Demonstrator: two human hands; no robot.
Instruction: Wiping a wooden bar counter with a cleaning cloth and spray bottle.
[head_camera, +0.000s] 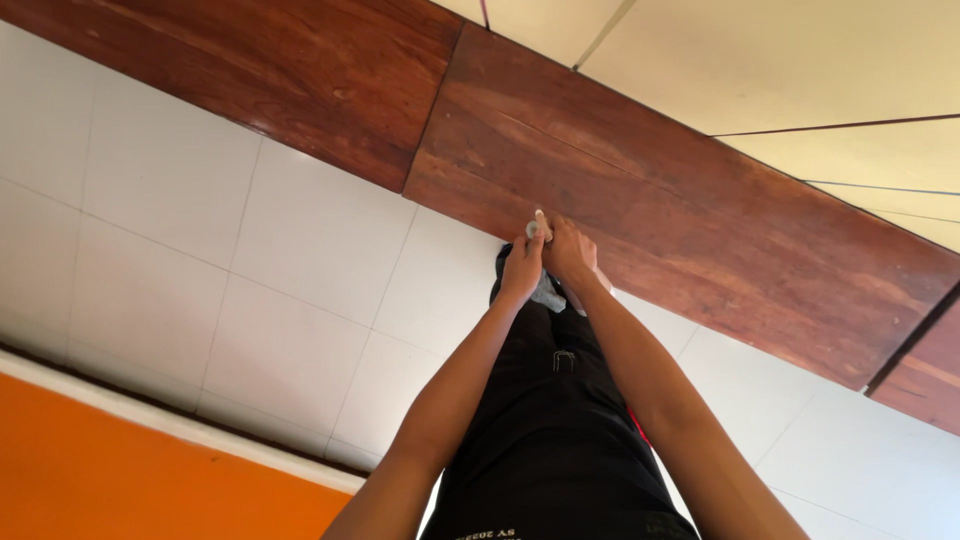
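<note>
My two arms reach forward along my outstretched leg in black trousers. My left hand and my right hand meet at the foot, next to a dark red-brown wooden board. A grey sock shows just under the hands. The left hand's fingers pinch its pale end at the toes. Beside it, the right hand curls over the top of the foot and hides most of it.
White tiles lie under the leg. The wooden board runs diagonally across the view, with a cream panelled surface beyond it. An orange surface with a pale edge fills the lower left corner.
</note>
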